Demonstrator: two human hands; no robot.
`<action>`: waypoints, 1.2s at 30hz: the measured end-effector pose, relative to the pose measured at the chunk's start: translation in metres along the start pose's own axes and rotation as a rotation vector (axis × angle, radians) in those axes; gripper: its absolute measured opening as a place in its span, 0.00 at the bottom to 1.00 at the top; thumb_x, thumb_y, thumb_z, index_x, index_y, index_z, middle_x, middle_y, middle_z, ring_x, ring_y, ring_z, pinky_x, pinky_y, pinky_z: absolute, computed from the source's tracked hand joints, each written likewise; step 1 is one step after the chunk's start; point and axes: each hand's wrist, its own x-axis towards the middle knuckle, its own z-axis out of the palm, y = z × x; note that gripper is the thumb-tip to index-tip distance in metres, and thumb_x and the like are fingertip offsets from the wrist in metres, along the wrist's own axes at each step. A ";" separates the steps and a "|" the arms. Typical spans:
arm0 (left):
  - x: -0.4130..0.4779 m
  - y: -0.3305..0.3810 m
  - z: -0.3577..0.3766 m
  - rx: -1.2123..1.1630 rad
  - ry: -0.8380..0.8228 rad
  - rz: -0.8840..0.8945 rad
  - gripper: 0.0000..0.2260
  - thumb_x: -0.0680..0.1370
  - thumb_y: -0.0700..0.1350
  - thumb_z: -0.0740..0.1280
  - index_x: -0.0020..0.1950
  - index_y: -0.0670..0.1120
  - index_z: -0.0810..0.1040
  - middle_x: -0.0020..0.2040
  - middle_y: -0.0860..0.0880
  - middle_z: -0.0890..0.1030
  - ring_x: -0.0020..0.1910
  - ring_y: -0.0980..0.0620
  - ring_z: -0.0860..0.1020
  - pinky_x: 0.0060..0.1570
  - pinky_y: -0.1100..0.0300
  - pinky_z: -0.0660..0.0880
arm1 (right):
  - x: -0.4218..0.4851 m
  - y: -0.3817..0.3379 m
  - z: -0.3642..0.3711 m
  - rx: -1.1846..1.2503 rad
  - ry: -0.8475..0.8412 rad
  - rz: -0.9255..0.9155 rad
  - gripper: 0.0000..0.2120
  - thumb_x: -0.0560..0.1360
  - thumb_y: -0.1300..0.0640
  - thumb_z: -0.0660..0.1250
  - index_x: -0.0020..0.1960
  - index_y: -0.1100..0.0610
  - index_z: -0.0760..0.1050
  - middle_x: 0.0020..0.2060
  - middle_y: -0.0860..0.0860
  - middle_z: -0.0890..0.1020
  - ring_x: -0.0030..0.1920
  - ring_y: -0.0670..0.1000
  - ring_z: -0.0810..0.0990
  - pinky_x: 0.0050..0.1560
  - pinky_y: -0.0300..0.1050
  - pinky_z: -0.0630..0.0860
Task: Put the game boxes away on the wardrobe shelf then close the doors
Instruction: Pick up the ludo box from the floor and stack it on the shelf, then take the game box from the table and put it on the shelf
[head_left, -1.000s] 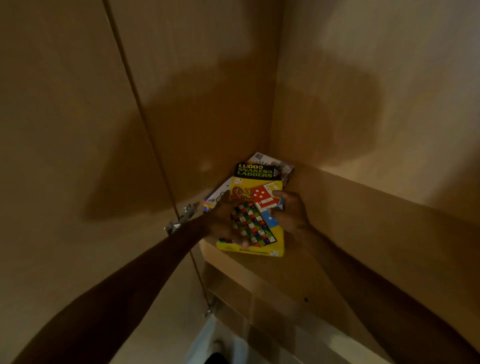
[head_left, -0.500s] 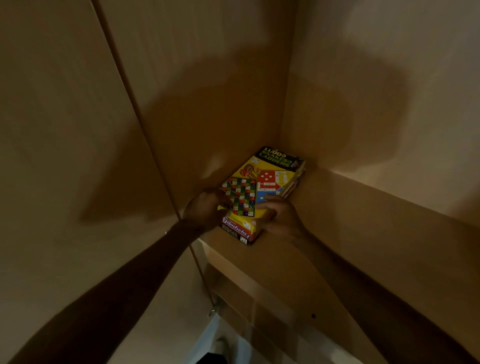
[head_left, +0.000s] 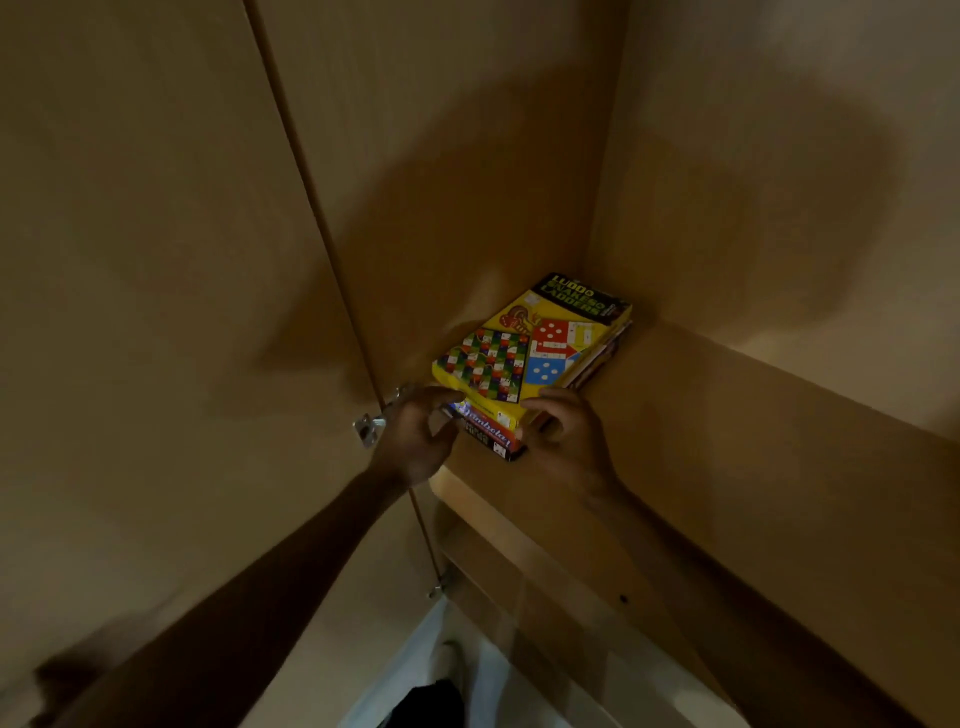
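Head view, left to right. Wardrobe door stands open, hinge exposed. Left hand has backed off to the stack's near-left corner, fingers loosely spread and gripping nothing. Yellow Ludo box, held tilted above the shelf a second ago, now lies flat on the red box in the back-left corner of the shelf. Right hand touches the yellow box's near edge, fingers bent and close together, no pinch apparent. Stowing looks done; closing the doors is next.
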 end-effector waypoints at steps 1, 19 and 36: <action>-0.012 -0.002 0.003 -0.089 0.027 -0.101 0.15 0.75 0.41 0.71 0.61 0.48 0.79 0.60 0.49 0.80 0.58 0.52 0.77 0.57 0.56 0.76 | -0.010 0.001 0.002 0.027 0.027 -0.020 0.12 0.70 0.61 0.73 0.53 0.57 0.81 0.56 0.52 0.78 0.59 0.52 0.77 0.57 0.49 0.79; -0.398 -0.032 -0.064 -0.303 0.534 -0.745 0.15 0.76 0.40 0.69 0.62 0.49 0.79 0.54 0.54 0.82 0.49 0.60 0.81 0.47 0.67 0.75 | -0.240 -0.111 0.133 0.152 -0.616 -0.076 0.20 0.71 0.55 0.72 0.63 0.51 0.76 0.55 0.47 0.79 0.50 0.43 0.79 0.49 0.43 0.80; -0.901 0.097 -0.127 -0.096 1.534 -1.205 0.14 0.75 0.39 0.70 0.61 0.47 0.79 0.52 0.51 0.82 0.48 0.56 0.80 0.43 0.71 0.76 | -0.653 -0.361 0.246 0.320 -1.565 -0.624 0.20 0.71 0.56 0.73 0.62 0.51 0.76 0.51 0.47 0.80 0.48 0.45 0.81 0.50 0.39 0.78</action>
